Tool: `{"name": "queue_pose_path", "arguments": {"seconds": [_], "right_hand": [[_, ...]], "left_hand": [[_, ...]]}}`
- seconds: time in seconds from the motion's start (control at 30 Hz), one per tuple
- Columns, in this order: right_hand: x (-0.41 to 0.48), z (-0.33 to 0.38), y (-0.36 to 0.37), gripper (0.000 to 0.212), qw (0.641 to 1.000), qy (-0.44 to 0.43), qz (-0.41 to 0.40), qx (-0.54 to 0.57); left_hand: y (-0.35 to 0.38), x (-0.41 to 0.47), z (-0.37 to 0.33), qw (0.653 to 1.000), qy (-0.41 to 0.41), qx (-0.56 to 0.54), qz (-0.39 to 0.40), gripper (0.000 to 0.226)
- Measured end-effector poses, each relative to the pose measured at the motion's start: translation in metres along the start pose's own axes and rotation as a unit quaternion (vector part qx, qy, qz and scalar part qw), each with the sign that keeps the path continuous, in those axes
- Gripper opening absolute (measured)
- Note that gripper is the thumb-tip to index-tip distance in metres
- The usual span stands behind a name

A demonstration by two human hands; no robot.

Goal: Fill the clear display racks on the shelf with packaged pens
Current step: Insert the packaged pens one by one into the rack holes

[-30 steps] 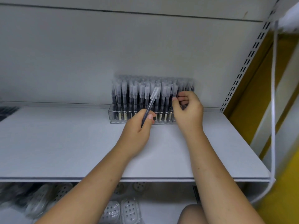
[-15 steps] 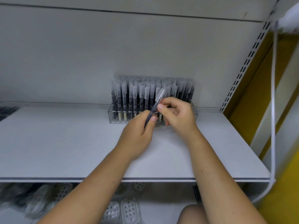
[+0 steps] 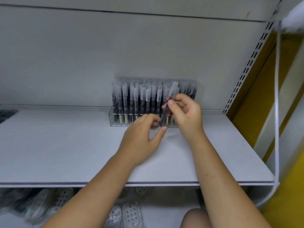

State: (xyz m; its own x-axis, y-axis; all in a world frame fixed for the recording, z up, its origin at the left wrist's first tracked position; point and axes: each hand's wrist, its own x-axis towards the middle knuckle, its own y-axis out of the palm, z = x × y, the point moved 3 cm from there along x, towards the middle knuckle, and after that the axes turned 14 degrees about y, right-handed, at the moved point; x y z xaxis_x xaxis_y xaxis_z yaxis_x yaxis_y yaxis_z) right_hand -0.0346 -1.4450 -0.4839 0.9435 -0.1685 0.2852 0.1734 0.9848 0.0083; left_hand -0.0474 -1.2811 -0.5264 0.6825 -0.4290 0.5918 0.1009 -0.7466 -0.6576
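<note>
A clear display rack (image 3: 113,118) stands at the back of the white shelf (image 3: 65,145), packed with several upright packaged pens (image 3: 131,99). My right hand (image 3: 187,112) pinches one packaged pen (image 3: 166,112) between thumb and fingers, tilted, just in front of the rack's right half. My left hand (image 3: 141,139) sits below and left of that pen with fingers spread, its thumb tip close under the pen's lower end, holding nothing. The rack's right end is hidden behind my right hand.
A slotted upright (image 3: 246,66) and yellow wall (image 3: 256,89) bound the shelf on the right. A white cord (image 3: 277,112) hangs past the shelf's right corner. Dark items (image 3: 6,113) lie at the far left. Wrapped perforated slippers (image 3: 130,214) fill the shelf below.
The pen passed from my left hand to my right. My left hand let go and dropped slightly; my right hand came from the rack and took the pen.
</note>
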Motion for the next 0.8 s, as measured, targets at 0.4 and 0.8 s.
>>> {"name": "queue_pose_path", "arguments": {"seconds": [0.4, 0.8], "right_hand": [[0.012, -0.007, -0.026, 0.008, 0.971, -0.088, -0.215, -0.061], [0.017, -0.022, -0.02, 0.004, 0.973, -0.041, -0.161, -0.162]], "left_hand": [[0.002, 0.0, -0.002, 0.997, -0.002, 0.07, 0.032, 0.046], [0.001, 0.0, -0.002, 0.997, -0.013, 0.066, 0.034, 0.047]]}}
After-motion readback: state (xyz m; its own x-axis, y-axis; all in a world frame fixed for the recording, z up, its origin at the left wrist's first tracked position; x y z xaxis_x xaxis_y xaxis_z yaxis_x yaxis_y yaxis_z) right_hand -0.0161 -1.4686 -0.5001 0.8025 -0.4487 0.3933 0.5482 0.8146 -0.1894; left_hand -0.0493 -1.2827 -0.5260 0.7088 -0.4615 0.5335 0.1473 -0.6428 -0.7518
